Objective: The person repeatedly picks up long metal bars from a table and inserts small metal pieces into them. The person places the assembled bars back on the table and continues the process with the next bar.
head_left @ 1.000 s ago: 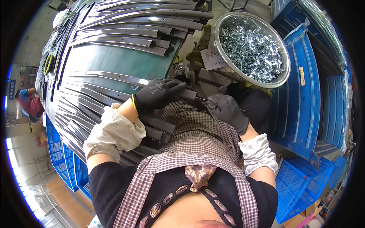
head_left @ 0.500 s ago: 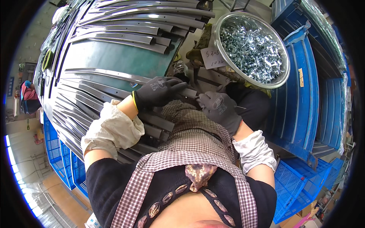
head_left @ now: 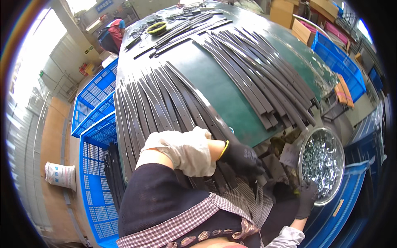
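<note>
Strips [head_left: 275,84] crowd the bench [head_left: 233,105], and many shiny clips [head_left: 319,159] are left in the bowl [head_left: 342,159]. The left hand [head_left: 243,160] holds one strip [head_left: 262,180]; I can't tell the right hand's [head_left: 307,198] grip.

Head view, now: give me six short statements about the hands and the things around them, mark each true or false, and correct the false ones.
1. The left hand grips a dark strip. True.
2. Both hands are bare. False: both wear dark gloves.
3. The bowl holds shiny metal pieces. True.
4. No hand is near the bowl. False: the right hand is at its rim.
5. The table has a green top. True.
6. Yellow crates stand left of the table. False: blue crates stand there.
</note>
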`<state>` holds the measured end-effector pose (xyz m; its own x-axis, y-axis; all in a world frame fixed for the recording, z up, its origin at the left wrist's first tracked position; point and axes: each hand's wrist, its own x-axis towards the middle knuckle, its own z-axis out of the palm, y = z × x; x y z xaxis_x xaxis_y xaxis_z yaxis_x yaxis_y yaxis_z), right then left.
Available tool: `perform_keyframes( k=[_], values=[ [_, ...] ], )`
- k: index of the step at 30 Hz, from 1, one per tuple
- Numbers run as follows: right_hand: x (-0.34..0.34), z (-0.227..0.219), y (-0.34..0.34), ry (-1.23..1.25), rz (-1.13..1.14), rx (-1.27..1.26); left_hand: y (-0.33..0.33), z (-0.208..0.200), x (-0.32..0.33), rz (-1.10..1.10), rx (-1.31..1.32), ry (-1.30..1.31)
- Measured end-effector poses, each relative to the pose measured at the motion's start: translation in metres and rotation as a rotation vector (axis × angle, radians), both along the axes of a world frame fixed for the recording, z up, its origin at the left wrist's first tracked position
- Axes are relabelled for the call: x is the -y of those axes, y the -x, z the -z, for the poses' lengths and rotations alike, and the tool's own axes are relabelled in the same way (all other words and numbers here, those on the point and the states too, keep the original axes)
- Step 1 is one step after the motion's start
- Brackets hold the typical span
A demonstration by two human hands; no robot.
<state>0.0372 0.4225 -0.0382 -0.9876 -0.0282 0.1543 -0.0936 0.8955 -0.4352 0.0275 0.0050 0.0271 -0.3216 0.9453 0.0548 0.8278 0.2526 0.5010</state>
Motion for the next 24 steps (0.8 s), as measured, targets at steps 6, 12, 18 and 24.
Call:
perform_keyframes(
  k=[6, 12, 18, 24],
  values=[
    [-0.036, 0.042, 0.064, -0.466, 0.123, 0.096, -0.036, -0.047, 0.044, -0.006, 0.261, 0.198],
    [-0.056, 0.063, 0.086, -0.284, 0.104, 0.061, 0.008, -0.062, 0.07, -0.258, 0.494, 0.201],
    [-0.042, 0.055, 0.079, -0.301, 0.176, 0.007, 0.113, -0.025, 0.102, -0.582, -0.517, 0.066],
    [-0.034, 0.056, 0.075, -0.223, 0.105, -0.011, 0.11, 0.036, 0.105, -0.709, -0.68, 0.049]
  ],
)
